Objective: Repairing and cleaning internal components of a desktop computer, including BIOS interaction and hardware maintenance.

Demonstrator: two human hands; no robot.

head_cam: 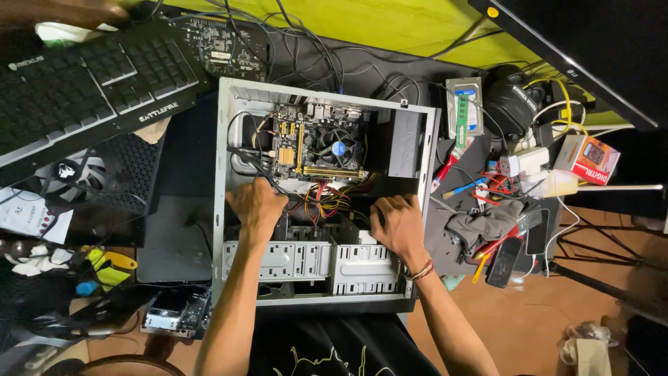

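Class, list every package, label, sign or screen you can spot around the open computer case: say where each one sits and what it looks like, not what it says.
Small box: right of the case, among cables; rectangular, red and white.
Monitor: top right corner; flat, dark, screen off.
Hard drive label: on the drive right of the case's top corner; white with blue.
Paper sheet: far left, below the keyboard; white, printed.

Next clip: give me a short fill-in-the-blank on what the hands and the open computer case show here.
1. Both hands, the left hand and the right hand, reach inside the open computer ____.
2. The cooling fan sits on the ____ inside the case.
3. The black keyboard lies on the person's ____ side of the case.
4. The right wrist wears a ____.

Missing words: case; motherboard; left; bracelet
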